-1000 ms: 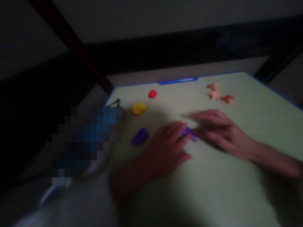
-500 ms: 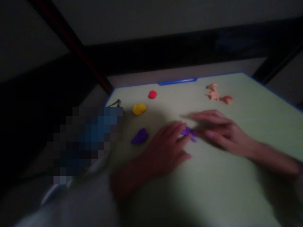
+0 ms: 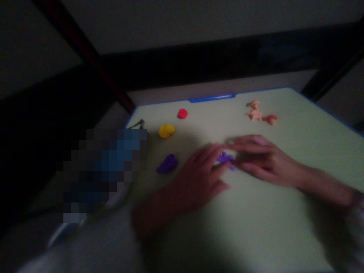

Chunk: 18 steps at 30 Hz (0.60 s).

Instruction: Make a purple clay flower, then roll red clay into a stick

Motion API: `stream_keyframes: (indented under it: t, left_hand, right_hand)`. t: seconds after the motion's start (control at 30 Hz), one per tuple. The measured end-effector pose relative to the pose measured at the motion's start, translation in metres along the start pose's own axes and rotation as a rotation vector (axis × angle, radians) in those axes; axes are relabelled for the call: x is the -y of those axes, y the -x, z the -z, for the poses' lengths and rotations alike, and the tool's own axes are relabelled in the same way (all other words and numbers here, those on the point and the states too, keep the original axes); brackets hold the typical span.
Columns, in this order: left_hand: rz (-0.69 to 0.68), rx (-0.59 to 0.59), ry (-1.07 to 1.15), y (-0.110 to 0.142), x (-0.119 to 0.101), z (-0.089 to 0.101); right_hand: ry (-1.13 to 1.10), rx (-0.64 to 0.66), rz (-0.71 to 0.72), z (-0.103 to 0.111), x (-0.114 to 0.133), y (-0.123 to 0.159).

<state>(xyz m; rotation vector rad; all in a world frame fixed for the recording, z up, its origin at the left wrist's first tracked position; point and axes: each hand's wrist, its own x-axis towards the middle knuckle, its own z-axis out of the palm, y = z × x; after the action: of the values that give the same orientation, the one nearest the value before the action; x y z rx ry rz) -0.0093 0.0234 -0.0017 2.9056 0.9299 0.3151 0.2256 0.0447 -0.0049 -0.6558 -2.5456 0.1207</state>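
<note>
The left hand [image 3: 196, 178] is laid low beside the flower [image 3: 224, 158], its fingers loosely spread, with 1 fingertip set on or just over the lower petals. The right hand [image 3: 273, 159] is held on the other side, its fingers partly parted and the nearest blurred; whether anything is pinched there cannot be told. The flower, purple and flat, is seen between the 2 hands on the table [image 3: 284, 227].

For good handling, the flower should be steadied by light touch at its middle, as thin petals are probably easily smeared or torn. Pressure is best kept small and straight down, and each petal eased from its root rather than dragged by its tip. The view of the flower is partly blocked by fingers, and shade is cast around it, so petal edges could be misjudged; both wrists are better kept low and wide.

Left of the flower, past the left hand, a purple lump [image 3: 167, 163] is found, near enough to be brushed by that hand's knuckles. Farther off, to the flower's far left, a yellow lump [image 3: 166, 131] and a red lump [image 3: 182, 113] are placed. Beyond the flower, to its right, 3 small figures [image 3: 255, 115] are grouped.
</note>
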Motion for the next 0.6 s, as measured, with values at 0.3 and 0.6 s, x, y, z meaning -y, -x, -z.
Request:
stream_keyframes:
  t: [0.3,0.6]
  left_hand:
    - [-0.034,-0.024,-0.013,0.0023,0.0032,-0.0023]
    - [-0.034,-0.102,0.002,0.0047,0.0036,-0.0027]
  right_hand:
    - [0.018,0.042,0.048,0.0007,0.004,0.0007]
    - [-0.085,-0.145,-0.053,0.0055,0.0028,0.0008]
